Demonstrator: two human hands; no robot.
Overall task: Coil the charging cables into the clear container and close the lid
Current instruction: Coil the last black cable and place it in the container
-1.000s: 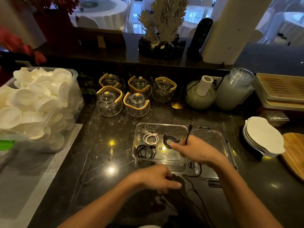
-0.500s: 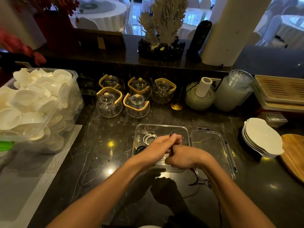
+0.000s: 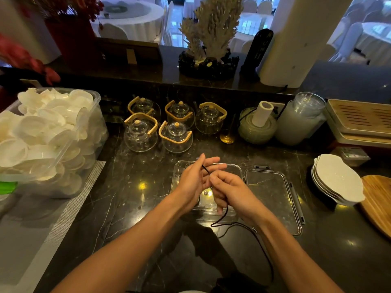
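Over the clear rectangular plastic container [image 3: 237,169] on the dark marble counter [image 3: 131,208], both hands have come together and lifted a little compared with half a second ago. The left hand [image 3: 195,179] now stands with its fingers spread and straight, acting as a former, and the thin black charging cable [image 3: 257,240] crosses them. The right hand [image 3: 230,192] is pinched on that cable and seems to be laying a turn round the left fingers. A second ago the right hand was alone over the container with the cable end raised and the left hand was nearer the person, so I judge the winding of this cable has only just started.

The cable's free length hangs from the hands, loops on the counter just in front of the container and trails back toward the person (its far end is lost in shadow).

Counts: one container, and one clear lid [image 3: 273,197] lying flat just right of it, not yet on. One cable is in hand. The hands hide the inside of the container now, so I cannot count the coils in it. Behind the container stand five glass teapots with wooden handles [image 3: 140,134]. Well to its right is one stack of white dishes [image 3: 336,178], and far to its left one big clear tub of white plastic spoons [image 3: 48,136].
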